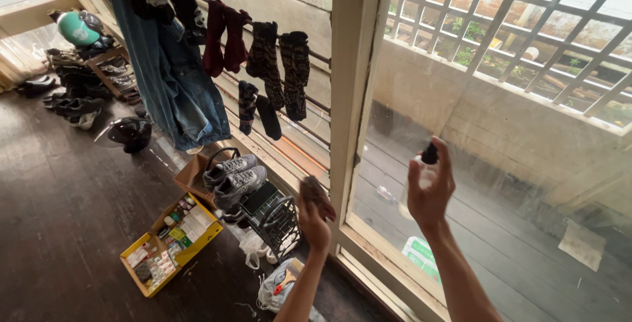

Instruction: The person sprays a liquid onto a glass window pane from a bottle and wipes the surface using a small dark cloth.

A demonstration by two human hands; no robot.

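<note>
Head view looks down and forward over two bare forearms raised toward a large window pane (500, 164). Farthest left of the grip, well apart from both hands, a yellow cardboard box (170, 243) of small packets sits on the dark wooden floor, and beside it grey sneakers (236, 178) rest on a black wire rack (275, 220). Above them hang blue jeans (172, 78) and several dark patterned socks (280, 65) on rails.

The left hand (315, 220) is closed around a dark crumpled cloth (313, 191), bunched above the fingers and held just beside the pale window frame (347, 111), not pressed to the glass. To the right of that grip, across the frame post, the right hand (429, 187) is wrapped around a small clear spray bottle (421, 177) with a black nozzle (430, 153); the forefinger lies over the top of the nozzle, and the bottle is held close to the pane, aimed at it.

As for progress, the glass looks dusty and streaked across most of its width, with what may be a faint mist near the nozzle, though reflections make that hard to tell. No wiped, clearer patch shows. By that reading the cleaning of this pane is at its start: spraying is in hand, the wiping with the cloth is not yet done, and the whole pane remains.
</note>
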